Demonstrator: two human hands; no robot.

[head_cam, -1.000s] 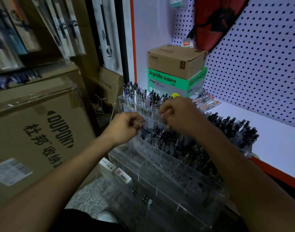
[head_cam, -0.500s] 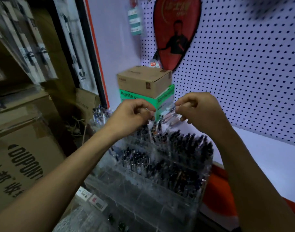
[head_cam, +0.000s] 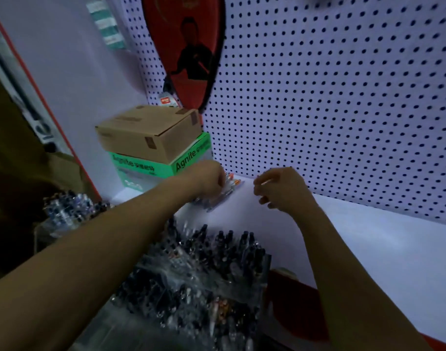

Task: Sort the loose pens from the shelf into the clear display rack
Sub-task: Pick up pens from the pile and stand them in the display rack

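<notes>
— Where are the loose pens [head_cam: 223,192]?
— On the white shelf [head_cam: 356,239], beside the green Agnite box [head_cam: 166,165], beyond the clear display rack [head_cam: 199,279] crowded with dark-capped pens.
— And the hands?
— The left hand [head_cam: 208,177] is down on the pile, fingers curled; blur hides whether it grips a pen. The right hand [head_cam: 280,190] hovers just beside, fingers curled; I cannot tell if it holds anything.
</notes>
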